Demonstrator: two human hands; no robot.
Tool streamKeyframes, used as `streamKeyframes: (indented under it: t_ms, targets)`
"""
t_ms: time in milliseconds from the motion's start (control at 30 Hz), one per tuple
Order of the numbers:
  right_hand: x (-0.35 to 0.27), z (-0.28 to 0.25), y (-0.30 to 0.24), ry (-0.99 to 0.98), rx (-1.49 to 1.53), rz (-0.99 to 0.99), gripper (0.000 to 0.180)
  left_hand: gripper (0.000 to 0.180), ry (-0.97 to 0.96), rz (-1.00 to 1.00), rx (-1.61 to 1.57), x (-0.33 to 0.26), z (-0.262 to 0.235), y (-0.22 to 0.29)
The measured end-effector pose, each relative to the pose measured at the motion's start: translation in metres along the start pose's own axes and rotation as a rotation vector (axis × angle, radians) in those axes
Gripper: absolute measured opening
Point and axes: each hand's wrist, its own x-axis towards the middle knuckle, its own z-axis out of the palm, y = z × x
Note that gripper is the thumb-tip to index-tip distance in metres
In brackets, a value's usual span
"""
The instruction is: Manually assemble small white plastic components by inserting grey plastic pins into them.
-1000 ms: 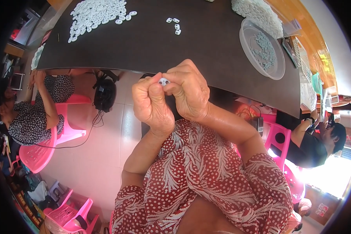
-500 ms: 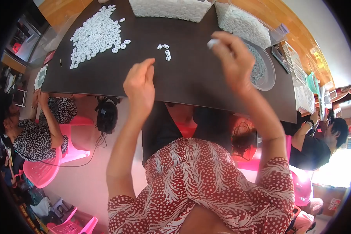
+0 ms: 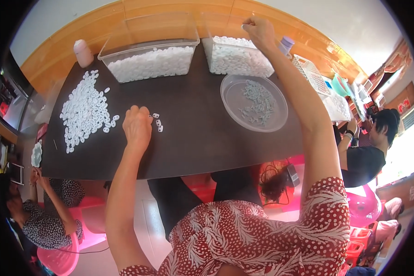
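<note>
My left hand (image 3: 138, 128) is closed, low over the dark table, with its knuckles up. Its fingertips are hidden, so what they hold, if anything, cannot be told. Right beside it lie several small white plastic pieces (image 3: 158, 123) with dark openings, in a short bent line. My right hand (image 3: 261, 35) is stretched far out, raised above the right clear bin (image 3: 239, 57) of white pieces. Between its thumb and fingers a small white piece (image 3: 244, 26) is pinched. A round clear tray (image 3: 230, 110) with small grey-blue parts sits below my right forearm.
A big pile of white oval pieces (image 3: 85, 110) covers the table's left side. Behind it stand a pink bottle (image 3: 83, 54) and another clear bin (image 3: 147, 66) full of white pieces. A perforated white basket (image 3: 310, 73) is at the right. People sit on both sides.
My right hand has moved away from me, over the right bin, still with a white piece. The left hand has closed and come down beside the row of small pieces. The view has tilted up.
</note>
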Motion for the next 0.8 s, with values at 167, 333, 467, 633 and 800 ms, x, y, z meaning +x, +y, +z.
streamKeyframes:
  t_ms: [167,333,467,633,800]
  targets:
    - [0.008,0.026,0.025,0.026,-0.232,-0.157,0.018,0.014,-0.031,-0.076,-0.181,0.009,-0.007,-0.004]
    - [-0.038,0.005,-0.034,-0.169,0.165,-0.242,0.019,0.009,-0.035,-0.354,-0.518,-0.013,-0.025,-0.017]
    - [-0.082,0.003,-0.003,-0.317,0.072,-0.329,0.017,0.004,-0.015,-0.561,-1.034,-0.040,-0.049,-0.005]
    - [-0.140,-0.014,0.026,-0.638,0.142,-0.008,0.017,0.008,0.053,-0.611,-1.211,-0.074,-0.049,0.030]
    - [-0.161,-0.012,0.015,-0.718,0.118,-0.028,0.015,0.010,0.000,-0.660,-1.379,-0.096,-0.057,0.057]
